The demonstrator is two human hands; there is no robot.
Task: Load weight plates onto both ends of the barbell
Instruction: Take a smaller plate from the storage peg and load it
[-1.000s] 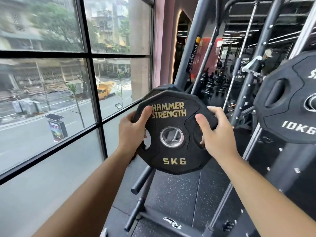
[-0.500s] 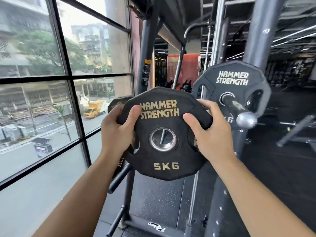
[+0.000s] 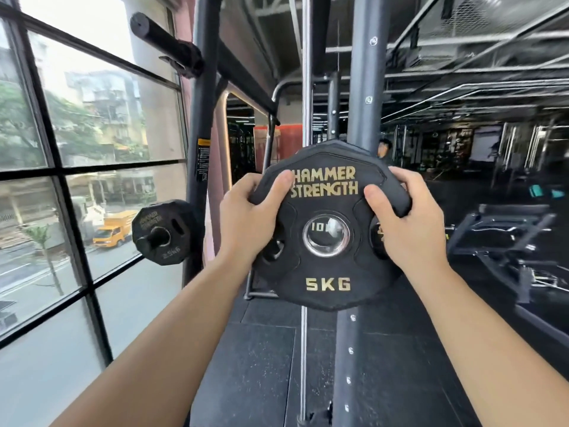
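I hold a black 5 kg weight plate (image 3: 328, 266) upright in front of me, its gold lettering facing me. My left hand (image 3: 246, 223) grips its left edge and my right hand (image 3: 406, 229) grips its right edge, thumbs on the face. Through the plate's steel centre hole (image 3: 326, 234) I glimpse white "10" lettering of another plate behind it; the barbell's end is hidden by the plate I hold.
A black rack upright (image 3: 365, 87) rises behind the plate. A small 2.5 kg plate (image 3: 164, 232) hangs on a storage peg at the left post (image 3: 201, 149). A black bar end (image 3: 160, 41) juts out above left. Large windows (image 3: 77, 180) stand left, a bench (image 3: 508, 235) right.
My view has swung right and up. The 10 kg plate on the barbell, earlier to the right of my plate, is now hidden directly behind it. Both hands keep their grip.
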